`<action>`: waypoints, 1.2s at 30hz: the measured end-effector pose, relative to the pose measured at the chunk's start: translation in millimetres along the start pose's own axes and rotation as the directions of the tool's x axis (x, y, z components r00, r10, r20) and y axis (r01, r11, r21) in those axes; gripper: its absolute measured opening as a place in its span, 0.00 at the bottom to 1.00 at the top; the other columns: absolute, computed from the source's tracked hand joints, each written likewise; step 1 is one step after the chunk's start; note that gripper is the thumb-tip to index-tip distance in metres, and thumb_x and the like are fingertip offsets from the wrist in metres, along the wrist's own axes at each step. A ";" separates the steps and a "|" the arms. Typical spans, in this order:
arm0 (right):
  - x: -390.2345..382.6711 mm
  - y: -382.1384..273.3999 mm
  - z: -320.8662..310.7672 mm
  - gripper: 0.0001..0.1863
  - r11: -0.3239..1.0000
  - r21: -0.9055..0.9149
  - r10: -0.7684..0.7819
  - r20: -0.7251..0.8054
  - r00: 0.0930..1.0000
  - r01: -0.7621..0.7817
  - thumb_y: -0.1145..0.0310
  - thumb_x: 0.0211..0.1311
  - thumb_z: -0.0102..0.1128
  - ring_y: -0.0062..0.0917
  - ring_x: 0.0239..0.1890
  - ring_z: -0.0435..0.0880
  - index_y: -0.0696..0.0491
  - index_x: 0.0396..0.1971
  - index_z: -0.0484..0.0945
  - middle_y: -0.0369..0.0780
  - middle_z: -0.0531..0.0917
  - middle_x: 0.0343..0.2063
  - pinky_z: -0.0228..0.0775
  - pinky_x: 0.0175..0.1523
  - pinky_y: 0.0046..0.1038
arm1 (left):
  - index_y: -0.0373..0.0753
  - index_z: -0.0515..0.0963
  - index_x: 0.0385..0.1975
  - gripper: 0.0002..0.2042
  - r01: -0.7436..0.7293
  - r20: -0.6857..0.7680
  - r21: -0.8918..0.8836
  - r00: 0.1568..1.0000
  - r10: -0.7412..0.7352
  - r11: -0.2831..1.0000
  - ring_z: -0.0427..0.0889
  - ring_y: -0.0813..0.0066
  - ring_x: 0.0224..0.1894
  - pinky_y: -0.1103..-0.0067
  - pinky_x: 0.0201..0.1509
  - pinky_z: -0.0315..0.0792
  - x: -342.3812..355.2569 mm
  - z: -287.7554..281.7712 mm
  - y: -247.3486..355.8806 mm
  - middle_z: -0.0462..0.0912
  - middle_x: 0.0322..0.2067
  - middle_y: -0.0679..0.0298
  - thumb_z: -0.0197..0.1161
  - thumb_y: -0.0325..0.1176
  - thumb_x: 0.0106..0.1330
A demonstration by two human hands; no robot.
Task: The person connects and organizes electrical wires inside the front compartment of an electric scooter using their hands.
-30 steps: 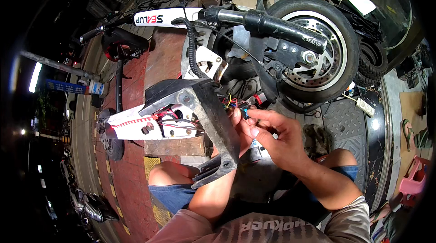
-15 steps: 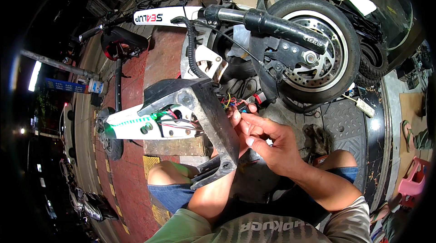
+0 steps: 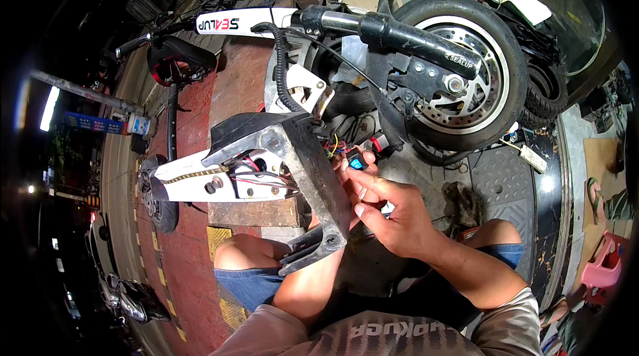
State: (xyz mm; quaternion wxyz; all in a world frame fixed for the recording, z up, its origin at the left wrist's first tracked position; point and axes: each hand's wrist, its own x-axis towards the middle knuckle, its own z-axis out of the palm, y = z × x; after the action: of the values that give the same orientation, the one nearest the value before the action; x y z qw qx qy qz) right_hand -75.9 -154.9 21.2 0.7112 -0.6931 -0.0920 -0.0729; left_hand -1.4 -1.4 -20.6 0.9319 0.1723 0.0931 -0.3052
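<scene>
So there's a white-and-black scooter (image 3: 246,22) sprawled across the upper half, its wheel (image 3: 500,93) filling the upper right. Left of centre there's a long white panel (image 3: 190,184) running up to a grubby black end piece (image 3: 318,186), which hides a good chunk of the left hand (image 3: 355,179). Those left fingers are closed around a small part, right by the right hand (image 3: 405,216). Right thumb and index tips are apart, though I honestly can't tell if it's pinching anything underneath. Thin coloured wires (image 3: 335,146) bunch up just above. Smallest bit: that black-and-blue part (image 3: 357,162), just right of centre.
</scene>
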 end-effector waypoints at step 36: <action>1.5 6.8 -2.2 0.18 0.994 -0.053 0.098 0.058 0.994 -0.095 0.84 0.66 0.61 0.21 0.36 0.89 0.61 0.55 0.81 0.41 0.89 0.32 0.80 0.45 0.26 | 0.45 0.78 0.46 0.12 0.051 -0.018 0.101 0.999 -0.049 0.994 0.80 0.69 0.42 0.76 0.38 0.79 7.0 -2.8 -2.6 0.85 0.44 0.56 0.73 0.39 0.70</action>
State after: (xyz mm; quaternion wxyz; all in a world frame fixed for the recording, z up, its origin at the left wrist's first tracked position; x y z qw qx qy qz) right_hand -72.8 -156.9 14.9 0.6931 -0.7163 -0.0781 -0.0198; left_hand 2.5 -6.1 -25.8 0.9133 0.2193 0.0891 -0.3314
